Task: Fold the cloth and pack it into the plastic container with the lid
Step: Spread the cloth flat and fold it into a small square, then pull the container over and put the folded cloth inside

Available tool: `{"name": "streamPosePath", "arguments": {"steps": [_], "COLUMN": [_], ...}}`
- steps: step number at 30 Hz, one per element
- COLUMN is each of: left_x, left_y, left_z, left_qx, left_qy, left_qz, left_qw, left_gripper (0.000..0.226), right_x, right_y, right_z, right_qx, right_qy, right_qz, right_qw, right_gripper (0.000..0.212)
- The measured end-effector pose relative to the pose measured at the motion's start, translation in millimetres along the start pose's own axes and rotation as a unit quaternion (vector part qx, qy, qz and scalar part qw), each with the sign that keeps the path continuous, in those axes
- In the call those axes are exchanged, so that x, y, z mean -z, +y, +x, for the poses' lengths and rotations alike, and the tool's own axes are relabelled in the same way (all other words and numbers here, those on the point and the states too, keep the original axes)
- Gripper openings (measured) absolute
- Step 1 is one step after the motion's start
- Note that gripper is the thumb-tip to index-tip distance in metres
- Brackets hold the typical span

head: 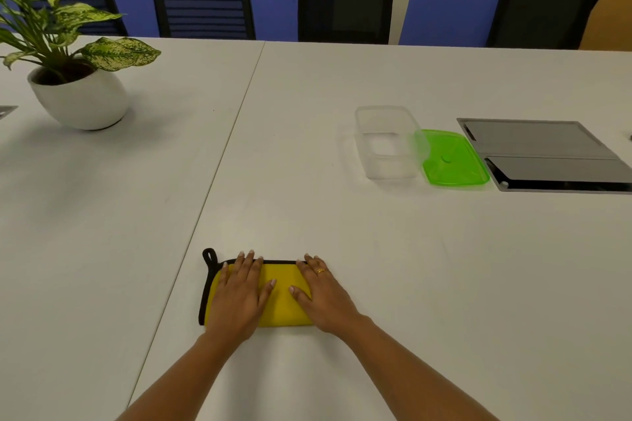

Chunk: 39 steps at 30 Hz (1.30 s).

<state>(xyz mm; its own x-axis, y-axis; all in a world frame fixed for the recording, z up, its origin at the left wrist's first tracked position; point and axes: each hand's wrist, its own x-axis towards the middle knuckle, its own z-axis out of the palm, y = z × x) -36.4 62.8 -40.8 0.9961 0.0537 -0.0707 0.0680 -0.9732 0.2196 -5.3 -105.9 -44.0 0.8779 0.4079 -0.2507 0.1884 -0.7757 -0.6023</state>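
White table | left hand, right hand: flat, fingers straight, pressing yellow cloth

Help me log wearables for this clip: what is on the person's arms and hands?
No sleeves, gloves or watch are in view. The left hand wears nothing; the right hand has a gold ring on one finger.

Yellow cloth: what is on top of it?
Both hands lie flat on it: left hand and right hand. The yellow cloth between them shows; the parts under the palms are hidden.
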Motion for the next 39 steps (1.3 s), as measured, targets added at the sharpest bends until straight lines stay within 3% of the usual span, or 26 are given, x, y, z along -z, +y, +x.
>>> {"name": "streamPosePath", "arguments": {"steps": [2,5,7,12,15,23,34,39], "left_x": [0,-3,-6,-18,-25,-34,-28,-9], "left_y": [18,41,52,51,47,46,47,55], "left_z": [5,21,32,55,62,68,72,80], "left_qx": [0.0,0.0,0.0,0.014,0.022,0.023,0.036,0.051], "left_qy": [0.016,0.008,-0.004,-0.028,-0.037,-0.022,-0.034,-0.013], "left_qz": [-0.014,-0.016,-0.018,-0.007,-0.008,-0.021,-0.052,-0.172], "left_qw": [1.0,1.0,1.0,0.999,0.999,0.999,0.997,0.984], "left_gripper": [0.117,0.073,0.06,0.06,0.061,0.06,0.058,0.049], "right_x": [11,36,58,120,150,177,148,132], "right_y": [3,14,25,46,57,75,79,93], "right_z": [5,18,31,74,102,141,86,25], "right_qx": [-0.004,-0.022,-0.029,-0.041,-0.068,-0.136,-0.071,-0.07], "right_qy": [0.019,0.052,0.086,0.167,0.192,0.143,0.287,0.353], "right_qz": [0.024,0.049,0.026,-0.051,-0.152,-0.175,-0.042,-0.044], "right_qw": [1.0,0.997,0.996,0.984,0.967,0.965,0.954,0.932], "right_gripper": [0.056,0.055,0.055,0.058,0.066,0.079,0.034,0.028]}}
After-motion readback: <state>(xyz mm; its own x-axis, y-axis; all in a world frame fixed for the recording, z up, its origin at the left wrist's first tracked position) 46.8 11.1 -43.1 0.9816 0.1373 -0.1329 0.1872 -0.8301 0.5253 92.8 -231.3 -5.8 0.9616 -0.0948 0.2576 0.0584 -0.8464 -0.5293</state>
